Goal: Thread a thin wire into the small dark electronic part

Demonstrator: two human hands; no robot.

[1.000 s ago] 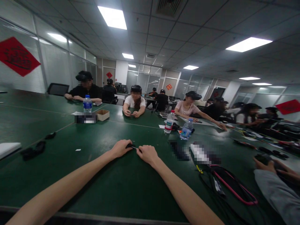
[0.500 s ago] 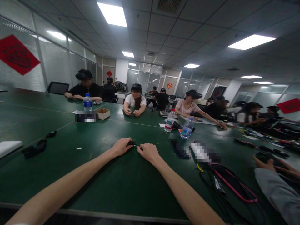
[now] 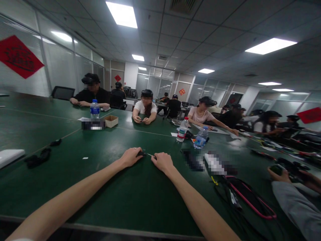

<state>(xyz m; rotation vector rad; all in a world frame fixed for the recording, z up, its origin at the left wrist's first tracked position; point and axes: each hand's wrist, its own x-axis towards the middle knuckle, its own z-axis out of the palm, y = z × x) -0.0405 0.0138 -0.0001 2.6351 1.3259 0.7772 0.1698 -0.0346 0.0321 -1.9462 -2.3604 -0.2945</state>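
1. Here, the left hand (image 3: 131, 157) pinches a small, black, elongated object (image 3: 142, 153) over the smooth, dark-green tabletop (image 3: 112, 201).
2. Just right, the right hand (image 3: 163, 162) curls; I cannot tell what it grips. A thin, silvery rod (image 3: 149, 154) shows between them.
3. A loose pinch could let the object twist or slip.

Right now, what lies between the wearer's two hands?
In the head view, a thin, pale strip shows between the left hand, holding a dark object, and the right hand.
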